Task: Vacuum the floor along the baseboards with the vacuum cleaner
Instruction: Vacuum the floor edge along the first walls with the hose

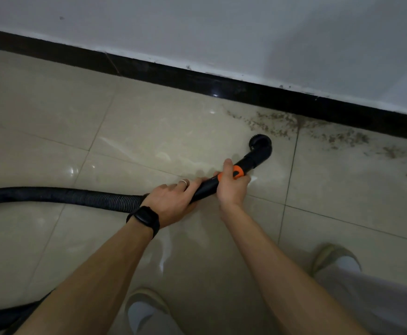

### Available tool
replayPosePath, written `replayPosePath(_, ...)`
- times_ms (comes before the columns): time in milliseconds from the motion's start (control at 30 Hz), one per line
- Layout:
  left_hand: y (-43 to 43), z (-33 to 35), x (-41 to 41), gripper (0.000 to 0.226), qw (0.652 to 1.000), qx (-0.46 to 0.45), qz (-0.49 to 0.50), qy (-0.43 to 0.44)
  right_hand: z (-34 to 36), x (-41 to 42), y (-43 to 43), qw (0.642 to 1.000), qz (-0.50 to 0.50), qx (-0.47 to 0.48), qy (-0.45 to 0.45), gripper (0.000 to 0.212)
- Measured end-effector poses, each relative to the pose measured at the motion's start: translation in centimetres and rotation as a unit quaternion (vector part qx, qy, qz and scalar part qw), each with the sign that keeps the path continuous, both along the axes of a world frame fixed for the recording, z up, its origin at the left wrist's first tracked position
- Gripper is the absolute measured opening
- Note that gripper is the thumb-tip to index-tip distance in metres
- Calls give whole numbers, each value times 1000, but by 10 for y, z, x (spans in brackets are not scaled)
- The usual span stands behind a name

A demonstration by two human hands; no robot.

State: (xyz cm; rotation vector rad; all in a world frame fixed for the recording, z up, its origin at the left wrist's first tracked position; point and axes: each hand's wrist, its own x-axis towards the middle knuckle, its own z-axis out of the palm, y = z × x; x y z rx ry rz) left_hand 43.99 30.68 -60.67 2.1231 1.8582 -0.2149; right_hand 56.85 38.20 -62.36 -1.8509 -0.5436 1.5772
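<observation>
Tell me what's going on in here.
A person is vacuuming along the wall. Their left hand grips the black wand where the corrugated hose joins it. Their right hand grips it further forward, at the orange collar. The round brush nozzle is down at the tile floor, just short of a trail of brown debris lying along the black baseboard. That dirt is not yet picked up.
</observation>
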Motion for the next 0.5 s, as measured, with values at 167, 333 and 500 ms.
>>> replayPosePath(167,1,7,-6,51,999,-31,34,21,9,-14,7,1000,-12,23,14,42)
replayPosePath(333,-6,15,-28,48,995,-16,91,27,11,-49,14,997,75,12,-18,33)
replayPosePath(500,-20,12,-43,44,990,-17,141,24,9,-77,10,987,149,19,-55,33)
